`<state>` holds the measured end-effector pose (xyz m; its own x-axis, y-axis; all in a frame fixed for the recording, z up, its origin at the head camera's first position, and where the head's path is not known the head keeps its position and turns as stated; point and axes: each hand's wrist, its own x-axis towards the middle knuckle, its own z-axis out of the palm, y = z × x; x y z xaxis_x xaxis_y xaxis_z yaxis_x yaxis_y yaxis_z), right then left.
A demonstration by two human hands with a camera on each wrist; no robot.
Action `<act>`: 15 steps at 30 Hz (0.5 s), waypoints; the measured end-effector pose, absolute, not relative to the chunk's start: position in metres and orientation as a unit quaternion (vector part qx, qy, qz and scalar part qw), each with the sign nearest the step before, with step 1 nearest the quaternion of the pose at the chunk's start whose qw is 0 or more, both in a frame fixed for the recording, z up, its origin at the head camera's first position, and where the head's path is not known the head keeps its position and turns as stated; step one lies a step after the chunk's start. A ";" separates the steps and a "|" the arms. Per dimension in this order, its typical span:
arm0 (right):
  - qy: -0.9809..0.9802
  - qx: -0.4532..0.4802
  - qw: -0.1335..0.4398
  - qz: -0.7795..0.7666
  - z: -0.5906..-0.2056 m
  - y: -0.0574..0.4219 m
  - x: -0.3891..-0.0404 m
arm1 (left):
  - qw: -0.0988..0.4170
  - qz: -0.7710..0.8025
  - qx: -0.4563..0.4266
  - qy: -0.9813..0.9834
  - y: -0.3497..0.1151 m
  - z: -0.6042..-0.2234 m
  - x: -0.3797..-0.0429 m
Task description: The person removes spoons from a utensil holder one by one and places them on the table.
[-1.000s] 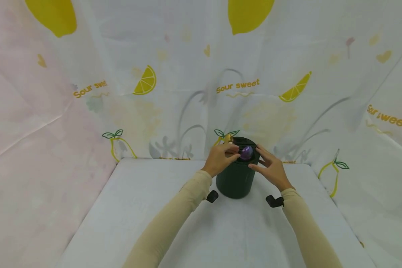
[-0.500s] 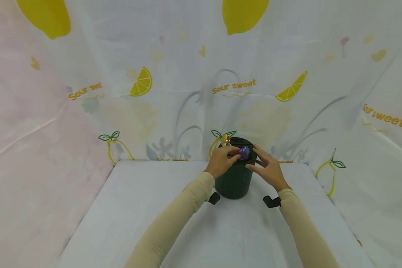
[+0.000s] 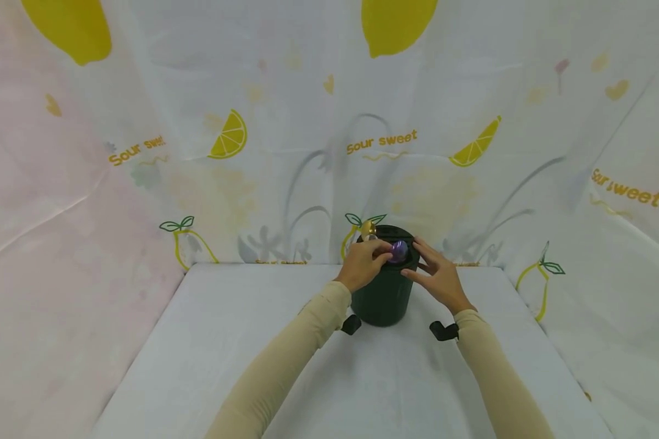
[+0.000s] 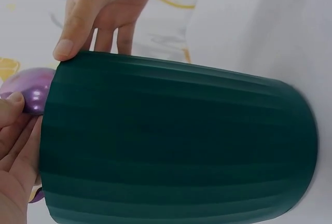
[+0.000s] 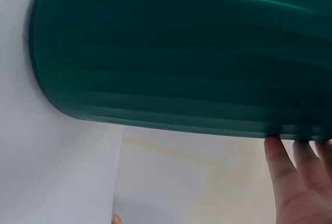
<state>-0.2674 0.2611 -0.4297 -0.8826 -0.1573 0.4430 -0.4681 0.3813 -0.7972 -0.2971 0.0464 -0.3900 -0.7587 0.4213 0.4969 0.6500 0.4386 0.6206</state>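
A dark green ribbed utensil holder (image 3: 381,299) stands upright on the white table, with black at its top opening. My left hand (image 3: 362,263) pinches a shiny purple rounded piece, like a spoon's bowl (image 3: 399,252), right at the holder's rim. In the left wrist view this purple piece (image 4: 35,90) juts above the rim under the thumb. My right hand (image 3: 439,281) grips the holder's right side near the rim, thumb in front and fingers (image 5: 282,167) along the far side. A gold rounded piece (image 3: 368,228) rises at the left of the opening. The lower parts of both pieces are hidden.
The white table (image 3: 241,341) runs back to a pale cloth backdrop (image 3: 285,79) printed with lemons and lettering. The holder stands close to the table's back edge. Black wrist-worn pieces (image 3: 443,331) stick out below the hands.
The whole view has shifted slightly. Both hands keep their places at the holder's top, and the purple piece stays at the rim between the left fingers.
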 end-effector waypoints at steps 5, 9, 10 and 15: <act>-0.819 0.182 0.149 0.523 -0.443 0.265 -0.274 | 0.132 -0.422 -0.314 -0.840 0.045 -0.392 -0.296; -0.818 0.185 0.157 0.522 -0.444 0.266 -0.275 | 0.150 -0.425 -0.310 -0.838 0.045 -0.391 -0.295; -0.818 0.184 0.158 0.522 -0.443 0.266 -0.275 | 0.156 -0.423 -0.309 -0.838 0.045 -0.391 -0.295; -0.817 0.178 0.152 0.526 -0.438 0.264 -0.273 | 0.169 -0.424 -0.293 -0.840 0.045 -0.388 -0.294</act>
<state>-0.2734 0.2638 -0.4381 -0.8900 -0.1313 0.4367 -0.4518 0.3828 -0.8058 -0.2944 0.0451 -0.3884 -0.7705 0.3495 0.5331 0.6364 0.4689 0.6124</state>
